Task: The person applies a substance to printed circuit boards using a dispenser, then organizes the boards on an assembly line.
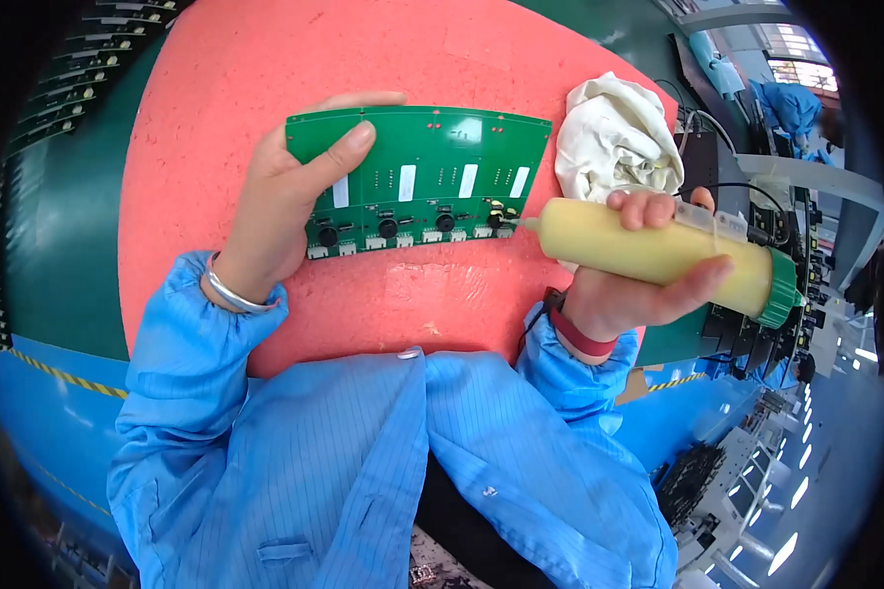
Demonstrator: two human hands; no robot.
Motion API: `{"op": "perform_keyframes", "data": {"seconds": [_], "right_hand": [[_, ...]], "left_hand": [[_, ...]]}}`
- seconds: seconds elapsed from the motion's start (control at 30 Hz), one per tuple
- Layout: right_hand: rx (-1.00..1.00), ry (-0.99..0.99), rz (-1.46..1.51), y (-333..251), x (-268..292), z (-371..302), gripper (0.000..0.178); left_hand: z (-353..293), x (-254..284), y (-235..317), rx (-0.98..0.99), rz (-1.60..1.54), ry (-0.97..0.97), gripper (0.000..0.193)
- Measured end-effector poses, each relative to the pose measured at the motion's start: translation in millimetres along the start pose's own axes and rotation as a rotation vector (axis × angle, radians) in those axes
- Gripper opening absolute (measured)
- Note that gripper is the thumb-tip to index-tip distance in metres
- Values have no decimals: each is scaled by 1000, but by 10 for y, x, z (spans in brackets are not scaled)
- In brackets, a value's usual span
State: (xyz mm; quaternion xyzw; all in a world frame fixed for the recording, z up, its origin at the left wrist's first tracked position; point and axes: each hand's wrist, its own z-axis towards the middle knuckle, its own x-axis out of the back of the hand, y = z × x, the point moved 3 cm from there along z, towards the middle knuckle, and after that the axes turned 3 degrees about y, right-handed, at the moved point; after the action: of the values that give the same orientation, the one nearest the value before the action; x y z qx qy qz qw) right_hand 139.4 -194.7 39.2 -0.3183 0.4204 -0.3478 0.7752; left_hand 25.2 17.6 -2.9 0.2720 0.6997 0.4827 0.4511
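My left hand [290,191] grips the left end of a green circuit board [422,157], thumb on its face and fingers behind. Along the board's lower edge sit black round parts and white connectors; pale rectangles line its middle. In my right hand [638,280] lies a squeeze bottle [614,243] of yellowish glue-like stuff with a green cap at its rear end. The fingers wrap round the bottle, which is almost level. Its thin nozzle points left and meets the parts at the board's lower right corner; whether it touches them I cannot tell.
A red-pink mat [363,49] covers the work surface under the board. A crumpled white cloth [619,137] lies on the mat's right side, close behind the bottle. Racked boards [79,74] stand at the far left. Cables and a person in blue [791,103] are at the far right.
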Motion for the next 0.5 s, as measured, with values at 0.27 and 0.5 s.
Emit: {"op": "perform_keyframes", "data": {"seconds": [0.27, 0.5], "right_hand": [[-31, -75, 111, 61, -189, -8, 57], [-60, -99, 86, 122, -216, -37, 57]], "left_hand": [[-14, -49, -15, 13, -51, -22, 31], [-41, -54, 14, 24, -27, -22, 31]]}}
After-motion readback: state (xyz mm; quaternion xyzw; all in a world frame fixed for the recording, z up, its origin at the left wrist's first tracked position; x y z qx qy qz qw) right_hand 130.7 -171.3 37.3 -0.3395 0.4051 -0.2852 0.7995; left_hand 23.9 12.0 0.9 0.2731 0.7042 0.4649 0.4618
